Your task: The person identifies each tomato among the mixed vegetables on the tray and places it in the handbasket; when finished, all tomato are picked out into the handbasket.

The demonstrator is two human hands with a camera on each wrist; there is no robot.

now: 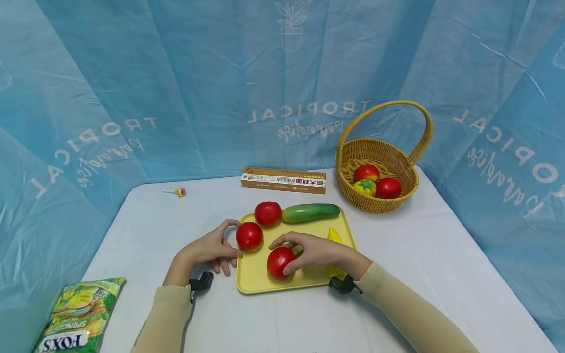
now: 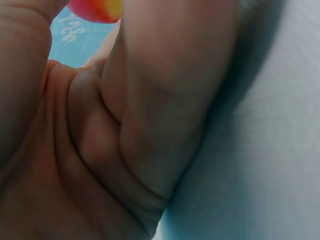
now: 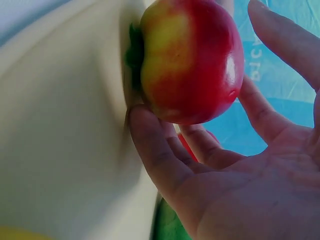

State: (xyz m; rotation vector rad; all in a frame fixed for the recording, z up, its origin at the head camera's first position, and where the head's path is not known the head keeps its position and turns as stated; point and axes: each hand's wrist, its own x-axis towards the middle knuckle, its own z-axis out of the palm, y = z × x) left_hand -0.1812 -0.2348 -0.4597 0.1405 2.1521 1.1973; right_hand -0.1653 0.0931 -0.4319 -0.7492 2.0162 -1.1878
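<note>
Left hand (image 1: 209,250): thumb and index finger curve either side of the left red fruit (image 1: 249,236), at the tray's left rim; contact and grip cannot be confirmed. Right hand (image 1: 311,252): fingers bent around the near red fruit (image 1: 280,263), which sits on the tray, right of the left red fruit; whether the grip is firm cannot be told. The hands are apart from each other.

The near red fruit is round and glossy, with a yellow patch and a green calyx turned to the tray surface. The tray (image 1: 256,277) is pale yellow, smooth, rectangular with rounded corners. On its far side lie another red fruit (image 1: 268,214) and a smooth, elongated green cucumber (image 1: 311,212). Far right stands a woven basket (image 1: 372,205) with an arched handle; inside are two red fruits and a yellow one (image 1: 365,187) topped by a green star-shaped calyx. A flat-sided pasta box (image 1: 284,180) lies far of the tray.

A yellow piece (image 1: 334,235) at the tray's right is partly covered by the right hand and wrist. The crinkled snack bag (image 1: 81,314), near left, is cut off. The left wrist view is blurred and mostly filled by palm.
</note>
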